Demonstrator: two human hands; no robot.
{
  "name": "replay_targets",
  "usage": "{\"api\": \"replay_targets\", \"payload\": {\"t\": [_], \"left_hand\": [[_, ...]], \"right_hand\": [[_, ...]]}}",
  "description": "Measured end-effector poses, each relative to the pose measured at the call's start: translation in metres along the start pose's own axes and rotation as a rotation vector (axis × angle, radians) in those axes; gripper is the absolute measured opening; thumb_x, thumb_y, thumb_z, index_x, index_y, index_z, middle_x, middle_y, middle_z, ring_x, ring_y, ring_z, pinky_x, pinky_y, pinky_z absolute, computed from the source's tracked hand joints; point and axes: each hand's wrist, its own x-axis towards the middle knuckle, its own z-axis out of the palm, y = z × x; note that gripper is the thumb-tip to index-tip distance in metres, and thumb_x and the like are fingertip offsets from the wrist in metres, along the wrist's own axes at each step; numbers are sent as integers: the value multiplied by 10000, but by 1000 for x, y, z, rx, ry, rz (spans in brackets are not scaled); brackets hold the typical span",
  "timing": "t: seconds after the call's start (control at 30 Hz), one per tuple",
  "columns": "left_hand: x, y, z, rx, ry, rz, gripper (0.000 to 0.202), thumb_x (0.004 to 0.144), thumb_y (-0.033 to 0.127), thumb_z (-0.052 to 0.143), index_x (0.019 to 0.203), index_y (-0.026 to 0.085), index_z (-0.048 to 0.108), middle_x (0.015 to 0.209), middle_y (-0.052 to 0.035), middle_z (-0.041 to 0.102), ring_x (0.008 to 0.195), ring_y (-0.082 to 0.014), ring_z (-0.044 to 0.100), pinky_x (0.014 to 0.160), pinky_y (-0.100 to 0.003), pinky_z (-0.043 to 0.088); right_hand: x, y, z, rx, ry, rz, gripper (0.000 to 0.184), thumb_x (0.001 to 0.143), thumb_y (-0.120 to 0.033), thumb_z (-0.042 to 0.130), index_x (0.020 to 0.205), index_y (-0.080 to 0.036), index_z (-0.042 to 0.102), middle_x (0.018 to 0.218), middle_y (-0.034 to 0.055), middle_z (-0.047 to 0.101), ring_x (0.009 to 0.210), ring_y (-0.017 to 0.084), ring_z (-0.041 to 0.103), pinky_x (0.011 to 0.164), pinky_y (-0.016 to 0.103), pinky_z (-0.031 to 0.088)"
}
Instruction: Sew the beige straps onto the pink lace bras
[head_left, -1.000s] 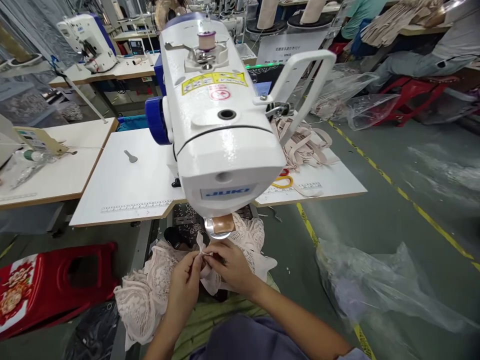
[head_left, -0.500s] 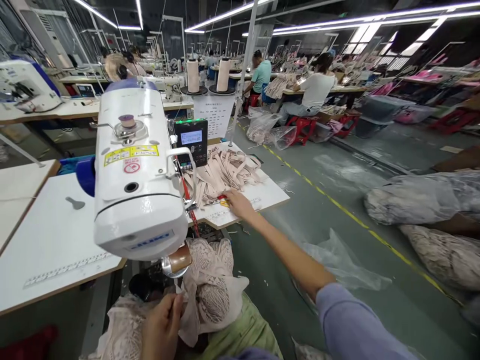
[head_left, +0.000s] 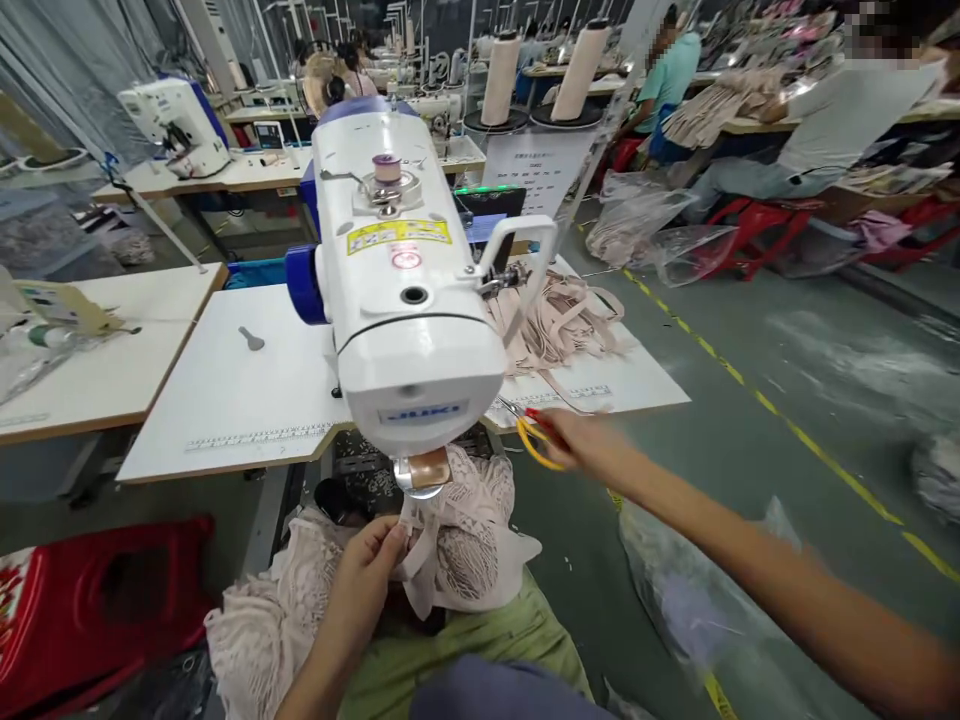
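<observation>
A pale pink lace bra [head_left: 472,555] hangs below the needle end of a white sewing machine [head_left: 420,370] and drapes over my lap. My left hand [head_left: 371,560] pinches a strap or edge of the bra just under the machine's head. My right hand [head_left: 574,440] grips a pair of scissors [head_left: 536,445] with yellow and red handles, held at the front edge of the table, blades pointing left toward the machine. Behind the scissors lies a heap of pale pink straps [head_left: 559,320] on the white tabletop.
More lace pieces [head_left: 262,630] pile at my left. A grey flat tool [head_left: 251,339] lies on the left table [head_left: 225,380]. Two thread cones [head_left: 500,80] stand behind the machine. A red stool [head_left: 112,600] is at lower left; plastic bags [head_left: 697,590] lie on the floor. Co-workers sit at back right.
My right hand has picked up the scissors from beside the straps and drawn them toward me. The left hand keeps its pinch on the bra. The view has turned left and down.
</observation>
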Motion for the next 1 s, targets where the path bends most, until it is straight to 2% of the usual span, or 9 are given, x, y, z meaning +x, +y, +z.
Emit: {"api": "replay_targets", "payload": {"t": [0.07,0.17,0.27,0.33,0.4,0.5,0.67,0.87,1.0], "left_hand": [[0,1,0,-87,-6,-21,396,887,525,588,1019,164,682,791,-24,652,666,-127,538,629,-229,422],[1,5,1,-165,-15,-32,355,878,502,617,978,168,682,746,-1,618,635,-104,504,605,-209,403],[-1,10,2,-168,-41,-44,341,896,485,604,1006,171,680,746,-1,612,629,-106,506,598,-216,398],[-4,13,3,-150,-58,-51,336,909,473,593,1043,176,674,795,-16,633,675,-120,531,628,-225,409],[-6,16,3,-73,-60,-23,310,921,458,571,1030,184,667,814,-17,630,717,-129,532,659,-227,411],[-8,19,5,72,-35,44,247,937,403,524,891,192,645,772,5,580,707,-129,488,652,-223,392],[-5,21,5,92,-27,61,251,942,394,462,840,203,590,714,31,487,633,-127,427,611,-235,376],[-6,30,-2,168,7,99,377,952,505,472,733,201,512,685,39,448,635,-119,381,587,-226,315],[-7,35,-4,232,-13,80,373,955,514,467,783,196,555,708,26,506,624,-120,409,585,-233,320]], "right_hand": [[-36,-31,1,210,29,6,358,860,-238,523,1208,-152,510,919,87,685,714,200,656,643,287,499],[-77,-86,6,361,-16,-150,458,802,-297,635,1236,-205,521,1142,111,656,961,242,662,818,344,534],[-87,-127,18,396,-7,-201,433,833,-293,636,1246,-210,536,1199,131,639,1048,262,642,842,369,535],[-81,-141,27,408,14,-218,404,871,-290,613,1258,-202,540,1188,137,645,1051,264,641,834,379,538],[-72,-146,35,427,16,-244,410,877,-295,621,1266,-192,542,1189,140,648,1058,270,638,847,395,536],[-61,-146,40,468,-18,-267,421,879,-295,638,1274,-184,545,1201,135,652,1056,272,640,856,401,531],[-62,-139,43,598,-102,-196,382,889,-257,623,1265,-243,557,1147,85,683,977,229,666,798,333,520],[-80,-138,53,734,57,-133,513,701,-183,635,1199,-255,541,1025,67,649,720,178,593,671,308,503],[-76,-149,55,784,62,-162,549,665,-196,663,1194,-260,532,1101,83,643,906,234,632,771,349,528]]}}
